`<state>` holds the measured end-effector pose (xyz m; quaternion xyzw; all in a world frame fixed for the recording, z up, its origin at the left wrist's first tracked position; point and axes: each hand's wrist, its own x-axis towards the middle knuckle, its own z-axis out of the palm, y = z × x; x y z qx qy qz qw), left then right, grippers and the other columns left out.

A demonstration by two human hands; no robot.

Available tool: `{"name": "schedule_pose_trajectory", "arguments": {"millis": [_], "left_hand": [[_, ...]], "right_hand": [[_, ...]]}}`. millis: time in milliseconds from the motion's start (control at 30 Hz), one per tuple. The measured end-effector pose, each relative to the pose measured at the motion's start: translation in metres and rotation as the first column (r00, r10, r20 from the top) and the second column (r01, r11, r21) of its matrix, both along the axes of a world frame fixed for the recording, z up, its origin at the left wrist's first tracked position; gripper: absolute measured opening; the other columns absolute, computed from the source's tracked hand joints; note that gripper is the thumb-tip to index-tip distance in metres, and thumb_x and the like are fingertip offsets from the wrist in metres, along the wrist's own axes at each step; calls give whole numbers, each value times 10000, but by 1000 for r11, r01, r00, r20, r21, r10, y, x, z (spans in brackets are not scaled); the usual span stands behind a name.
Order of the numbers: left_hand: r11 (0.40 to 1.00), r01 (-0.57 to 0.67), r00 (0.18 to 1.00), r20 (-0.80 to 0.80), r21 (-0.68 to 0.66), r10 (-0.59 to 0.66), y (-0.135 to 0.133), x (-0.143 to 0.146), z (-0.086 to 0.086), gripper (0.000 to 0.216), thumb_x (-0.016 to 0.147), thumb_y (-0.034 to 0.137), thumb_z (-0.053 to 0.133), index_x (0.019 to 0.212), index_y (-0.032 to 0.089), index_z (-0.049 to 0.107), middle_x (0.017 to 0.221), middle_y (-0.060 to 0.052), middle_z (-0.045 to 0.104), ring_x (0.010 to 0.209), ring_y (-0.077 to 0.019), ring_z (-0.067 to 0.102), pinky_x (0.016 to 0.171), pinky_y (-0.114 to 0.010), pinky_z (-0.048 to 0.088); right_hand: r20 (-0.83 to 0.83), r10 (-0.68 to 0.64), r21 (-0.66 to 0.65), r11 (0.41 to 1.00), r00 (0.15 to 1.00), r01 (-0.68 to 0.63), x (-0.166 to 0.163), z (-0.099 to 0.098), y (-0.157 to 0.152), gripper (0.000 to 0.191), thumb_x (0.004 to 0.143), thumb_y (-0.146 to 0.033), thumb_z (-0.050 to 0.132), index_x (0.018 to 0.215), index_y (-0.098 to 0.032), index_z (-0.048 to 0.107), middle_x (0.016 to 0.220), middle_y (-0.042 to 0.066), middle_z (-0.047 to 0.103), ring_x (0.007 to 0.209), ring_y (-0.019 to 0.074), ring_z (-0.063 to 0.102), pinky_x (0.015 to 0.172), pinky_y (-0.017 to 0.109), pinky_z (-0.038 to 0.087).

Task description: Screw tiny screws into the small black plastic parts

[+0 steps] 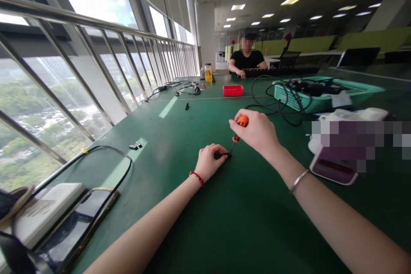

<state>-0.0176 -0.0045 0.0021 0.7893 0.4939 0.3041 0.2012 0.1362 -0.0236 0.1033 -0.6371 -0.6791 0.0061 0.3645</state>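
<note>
My right hand [257,130] is closed around the orange and black handle of a screwdriver [243,121]. The thin shaft slants down to the left, and its tip meets a small black part [228,154] on the green table [269,222]. Fingers of my left hand [210,160] pinch that part and keep it against the tabletop. What kind of part it is cannot be made out, since my fingers cover some of it. Farther off, small black pieces [135,145] lie to the left, and another small black piece [187,106] lies beyond my hands.
A red tray [233,90] stands ahead; a teal basket [359,90] of cables is at right. Near the right forearm lies a purple-screened phone [334,165]. At left are a cable [130,158], a white box [54,205] and a phone [77,222]. A person [247,58] sits opposite.
</note>
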Motion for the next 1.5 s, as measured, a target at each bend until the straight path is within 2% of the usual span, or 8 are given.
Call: {"name": "schedule_pose_trajectory", "arguments": {"millis": [67, 167, 333, 467, 667, 900, 1067, 1500], "left_hand": [[1000, 3, 1000, 0, 3, -3, 1, 0, 0, 92, 760, 216, 610, 830, 215, 670, 833, -2, 650, 834, -168, 587, 803, -313, 462], [1000, 3, 1000, -1, 10, -3, 2, -1, 0, 90, 754, 206, 610, 821, 211, 670, 818, -4, 647, 816, -166, 587, 791, -308, 463], [1000, 9, 1000, 1, 14, -9, 2, 0, 0, 95, 753, 200, 606, 821, 206, 672, 821, -9, 648, 813, -164, 589, 781, -300, 464], [1000, -4, 1000, -2, 5, 4, 1, 0, 0, 94, 751, 205, 608, 820, 211, 672, 826, -5, 650, 823, -163, 593, 785, -295, 466], [1000, -2, 1000, 5, 8, 2, 0, 0, -1, 104, 747, 211, 604, 823, 217, 674, 834, 1, 649, 831, -163, 588, 802, -305, 464], [1000, -6, 1000, 5, -4, 6, -1, 0, 0, 104, 739, 205, 606, 822, 214, 668, 832, -1, 645, 844, -172, 580, 806, -315, 459], [1000, -6, 1000, 9, 6, 6, 0, 0, -2, 77, 736, 208, 611, 803, 206, 649, 842, 1, 649, 841, -171, 579, 802, -312, 457], [1000, -3, 1000, 9, -4, 4, 0, 1, -1, 72, 734, 213, 612, 795, 199, 646, 850, -2, 648, 857, -180, 570, 795, -318, 447]], "right_hand": [[-16, 20, -6, 1000, 1000, -21, -1, 2, -1, 115, 694, -356, 539, 718, -246, 517, 648, -23, 597, 590, 150, 492, 498, 244, 279], [-15, 65, -25, 998, 998, -65, -2, 4, -4, 130, 688, -352, 542, 749, -249, 493, 646, -38, 592, 561, 138, 480, 490, 237, 278], [52, 41, -20, 999, 998, -40, -3, 3, -4, 340, 797, -507, 443, 615, -227, 509, 563, -2, 556, 536, 148, 460, 489, 257, 260], [0, 70, -3, 998, 998, -70, -3, 1, -3, 99, 700, -337, 537, 724, -242, 523, 615, -34, 578, 553, 136, 480, 498, 241, 269], [4, 56, -19, 998, 998, -56, -2, -1, -1, 308, 755, -494, 485, 597, -230, 479, 535, -19, 529, 522, 142, 441, 487, 250, 260], [-81, 71, 64, 996, 994, -66, -3, -2, -3, 190, 688, -349, 503, 550, -219, 500, 496, -22, 490, 494, 125, 408, 474, 250, 277], [-113, 143, 74, 988, 983, -135, -6, -5, -3, 201, 696, -354, 498, 555, -211, 511, 496, -25, 497, 491, 118, 423, 476, 247, 290], [-124, 157, 89, 985, 980, -146, -5, -11, 2, 206, 700, -355, 504, 560, -204, 513, 502, -25, 505, 489, 114, 429, 480, 242, 292]]}}
